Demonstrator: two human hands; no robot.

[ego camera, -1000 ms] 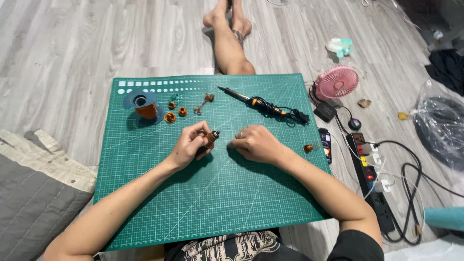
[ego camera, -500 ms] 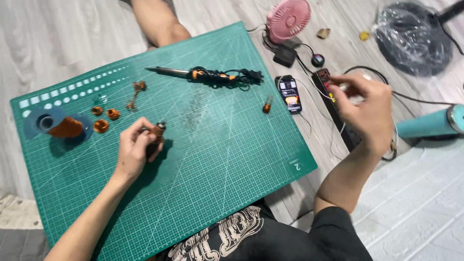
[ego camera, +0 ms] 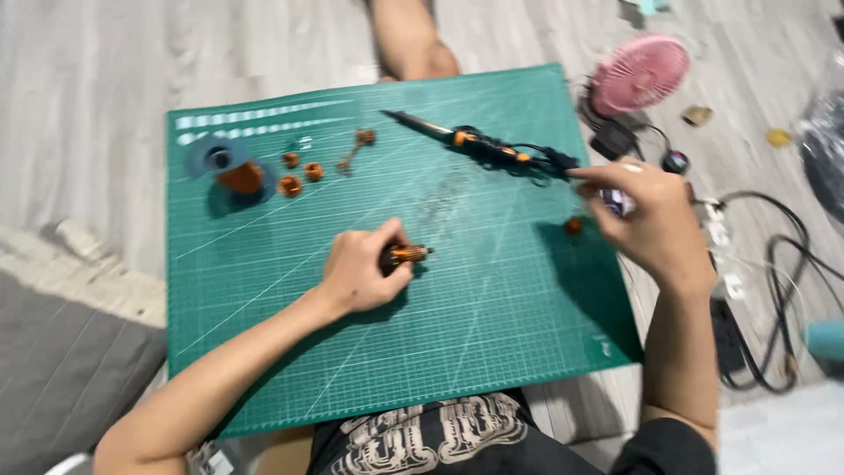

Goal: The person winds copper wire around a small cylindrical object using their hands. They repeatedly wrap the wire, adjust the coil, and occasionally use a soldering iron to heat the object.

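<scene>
A: Left hand (ego camera: 362, 271)?
B: On the green cutting mat (ego camera: 492, 352), near the middle. Fingers curled tight round a small copper-wound motor part (ego camera: 405, 256); its orange end pokes out to the right of the fist.

A: Right hand (ego camera: 649, 222)?
B: Over the mat's right edge, above the cables and the power strip (ego camera: 730, 290). Fingers bent and bunched, frame is blurred, can't tell if it holds anything. A small orange piece (ego camera: 573, 226) lies on the mat just left of it.

A: Rest of the mat?
B: Soldering iron (ego camera: 475, 143) with black and orange handle lies along the top, tip pointing left. Top left: blue wire spool (ego camera: 230, 171), three little copper coils (ego camera: 301, 171) beside it, a thin shaft piece (ego camera: 356, 145) further right.

A: Off the mat?
B: Pink fan (ego camera: 639, 75) top right on the grey wood floor (ego camera: 88, 79), grey cushion (ego camera: 61, 361) lower left, a bare leg (ego camera: 409, 40) at the top edge
</scene>
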